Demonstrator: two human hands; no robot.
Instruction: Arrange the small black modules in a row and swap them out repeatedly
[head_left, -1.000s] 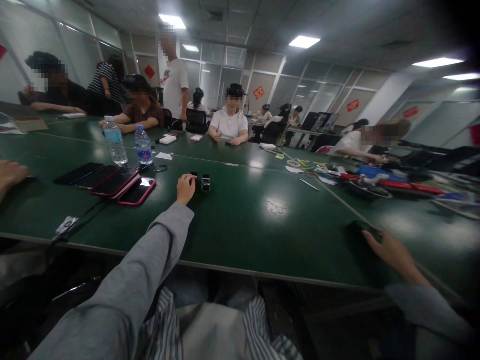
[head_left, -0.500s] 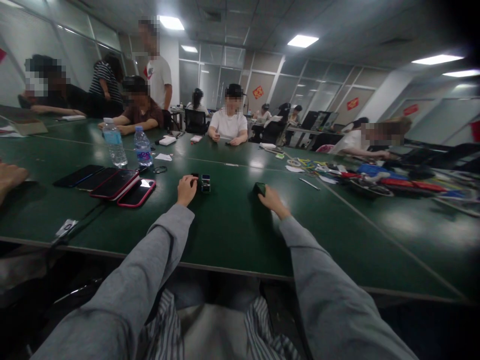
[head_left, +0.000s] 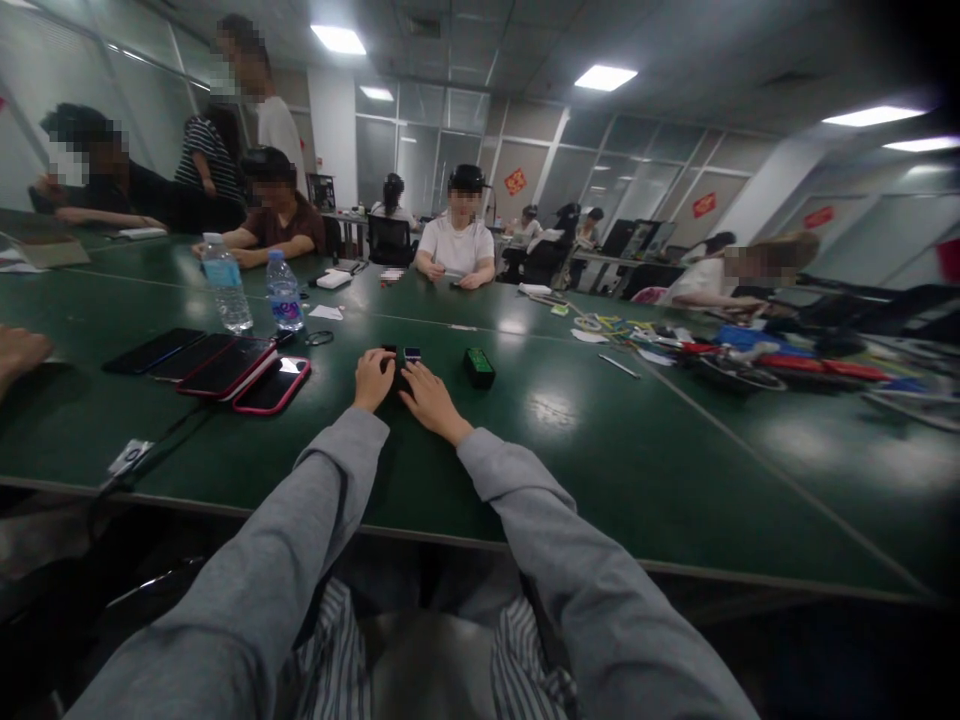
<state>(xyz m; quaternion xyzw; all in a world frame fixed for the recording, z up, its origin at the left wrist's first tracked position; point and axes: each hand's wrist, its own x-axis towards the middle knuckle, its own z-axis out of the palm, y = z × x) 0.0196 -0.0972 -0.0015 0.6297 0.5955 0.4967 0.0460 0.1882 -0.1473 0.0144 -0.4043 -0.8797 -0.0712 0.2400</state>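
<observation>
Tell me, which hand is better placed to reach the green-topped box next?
Probably the right. The right hand is nearer the green-topped box, which lies just beyond it to the right. The left hand is farther off, its fingers at a small dark item.

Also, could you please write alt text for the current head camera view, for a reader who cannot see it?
A person's left hand and right hand are close together at small dark items on a green table. A black box with a green top sits to their right; phones and two bottles are to their left.
</observation>
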